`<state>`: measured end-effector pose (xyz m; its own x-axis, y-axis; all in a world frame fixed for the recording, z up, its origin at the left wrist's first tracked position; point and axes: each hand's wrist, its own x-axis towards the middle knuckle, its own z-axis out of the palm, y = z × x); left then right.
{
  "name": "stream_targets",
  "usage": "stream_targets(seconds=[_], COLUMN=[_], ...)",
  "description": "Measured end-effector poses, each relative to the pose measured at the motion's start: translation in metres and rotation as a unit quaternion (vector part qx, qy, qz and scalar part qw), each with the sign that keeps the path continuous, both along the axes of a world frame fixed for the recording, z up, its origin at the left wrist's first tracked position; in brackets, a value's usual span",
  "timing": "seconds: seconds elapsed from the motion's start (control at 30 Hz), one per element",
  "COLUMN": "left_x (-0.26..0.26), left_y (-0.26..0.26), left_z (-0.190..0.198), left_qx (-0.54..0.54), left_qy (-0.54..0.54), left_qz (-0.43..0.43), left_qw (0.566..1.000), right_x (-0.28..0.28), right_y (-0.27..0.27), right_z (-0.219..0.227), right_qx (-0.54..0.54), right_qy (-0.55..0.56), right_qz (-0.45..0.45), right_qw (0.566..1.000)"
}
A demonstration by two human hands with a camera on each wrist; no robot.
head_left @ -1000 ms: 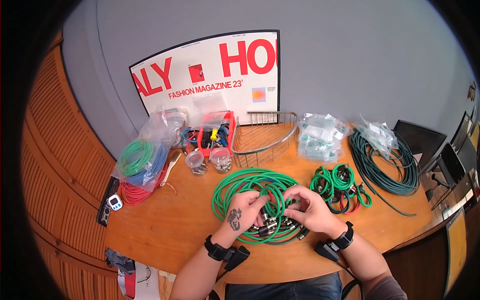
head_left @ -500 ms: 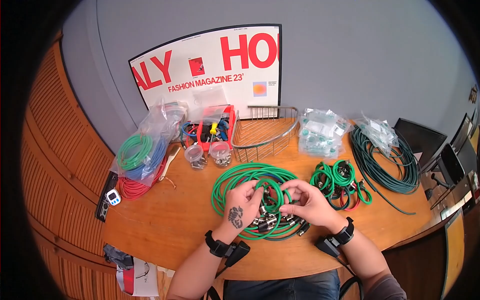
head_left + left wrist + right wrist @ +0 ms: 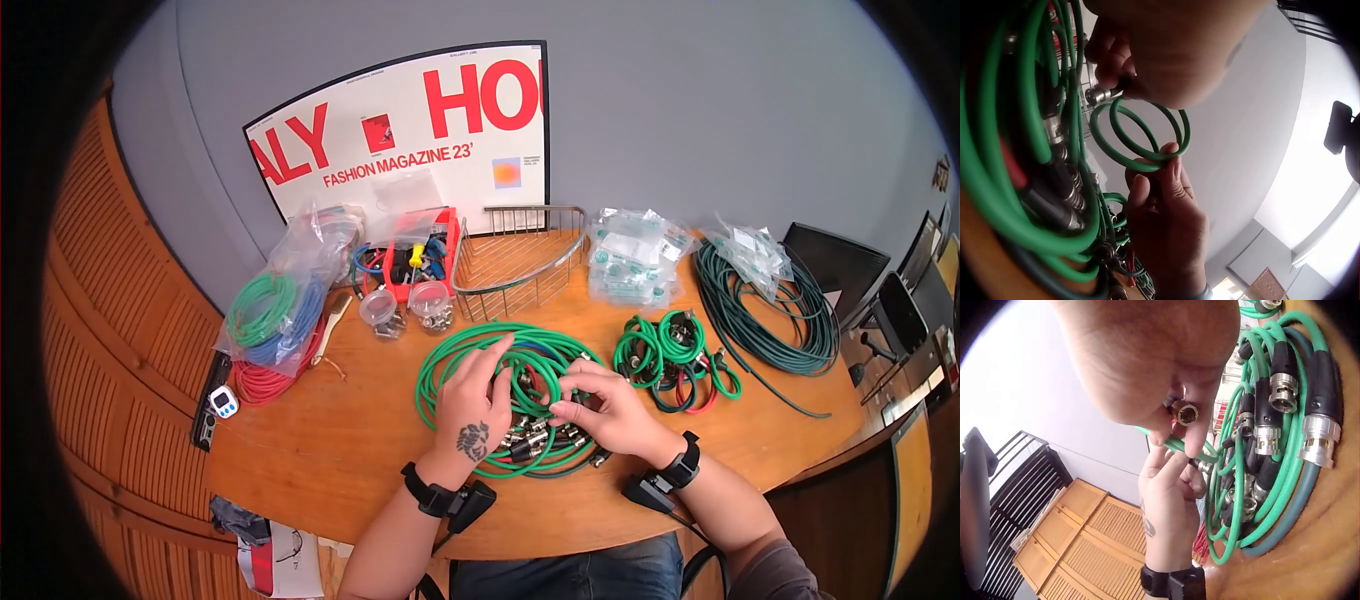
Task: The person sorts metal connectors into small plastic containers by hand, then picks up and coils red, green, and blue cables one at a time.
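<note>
A small coil of green cable (image 3: pixel 549 376) is held between both hands above a larger pile of looped green cables (image 3: pixel 430 375). The left hand (image 3: pixel 474 400) is at the coil's left side; in the left wrist view its curled fingers hold the cable near a silver connector (image 3: pixel 1099 95). From the right, the right hand (image 3: pixel 612 412) pinches the coil's loops together between thumb and fingers. The right wrist view shows another connector (image 3: pixel 1185 414) between the right hand's fingers. Black-and-silver connectors (image 3: pixel 1267 432) lie among the pile's loops.
Small tied cable bundles (image 3: pixel 683 338) lie right of the pile, with a dark green coil (image 3: pixel 800 350) beyond. Behind stand a wire basket (image 3: pixel 520 285), bagged parts (image 3: pixel 635 260), a red bin (image 3: pixel 451 250) and small tubs (image 3: pixel 430 298). Bagged cables (image 3: pixel 262 310) lie at left.
The left hand's fingers have lifted and spread along the coil's upper left side. The right hand still pinches the coil. The head view has shifted slightly.
</note>
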<state>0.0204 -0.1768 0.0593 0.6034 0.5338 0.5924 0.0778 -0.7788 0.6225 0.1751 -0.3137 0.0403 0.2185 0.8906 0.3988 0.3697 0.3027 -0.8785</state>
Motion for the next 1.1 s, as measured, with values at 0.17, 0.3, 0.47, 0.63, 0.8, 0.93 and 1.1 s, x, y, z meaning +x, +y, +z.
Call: stream_targets(seconds=[0.17, 0.3, 0.47, 0.63, 0.8, 0.93, 1.1], left_x=[-0.005, -0.006, -0.001, -0.001, -0.001, 0.000, -0.001], left_y=[-0.006, 0.002, 0.002, 0.002, 0.005, 0.007, 0.003], left_z=[0.013, 0.004, -0.004, -0.007, -0.011, -0.014, -0.003], left_qx=[0.043, 0.105, 0.088, -0.163, -0.235, -0.223, -0.346], left_qy=[0.031, 0.004, -0.044, 0.045, 0.083, 0.078, 0.061], left_qz=[0.006, 0.007, 0.015, -0.028, -0.061, -0.054, -0.103], left_qw=[0.999, 0.994, 0.995, 0.985, 0.967, 0.970, 0.931], right_x=[-0.006, -0.004, -0.002, -0.003, 0.000, 0.000, -0.006], right_y=[-0.001, -0.001, -0.002, -0.004, -0.004, -0.005, -0.008], right_z=[0.007, 0.009, 0.012, 0.019, 0.017, 0.018, 0.027], right_qx=[-0.012, -0.030, -0.005, 0.035, 0.083, 0.115, 0.002], right_qy=[0.053, 0.037, -0.004, -0.089, -0.100, -0.126, 0.041], right_qz=[0.035, 0.042, 0.000, -0.023, -0.087, -0.127, -0.113], right_qw=[0.998, 0.998, 1.000, 0.995, 0.988, 0.977, 0.993])
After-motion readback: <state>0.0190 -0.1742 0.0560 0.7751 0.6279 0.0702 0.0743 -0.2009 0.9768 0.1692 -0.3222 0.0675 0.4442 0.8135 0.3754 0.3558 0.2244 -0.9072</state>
